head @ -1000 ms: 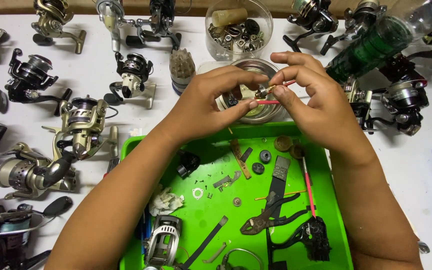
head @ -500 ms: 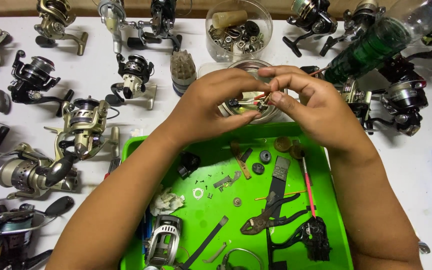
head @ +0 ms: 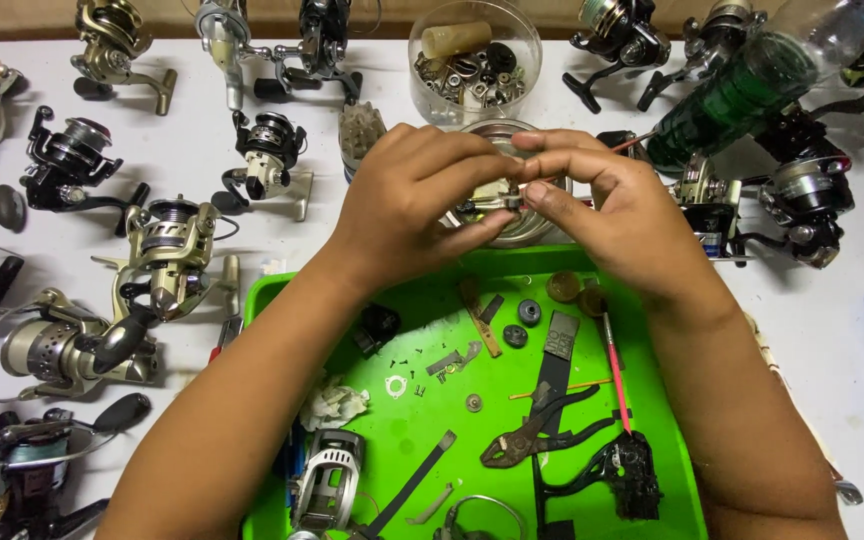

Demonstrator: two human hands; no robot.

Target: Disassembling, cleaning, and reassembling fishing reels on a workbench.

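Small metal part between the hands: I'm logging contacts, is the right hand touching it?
Touching. The head view shows the right hand pinching the small metal part with its fingertips.

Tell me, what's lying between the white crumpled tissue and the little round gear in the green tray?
A small white washer ring and tiny dark screws on the green tray, head view.
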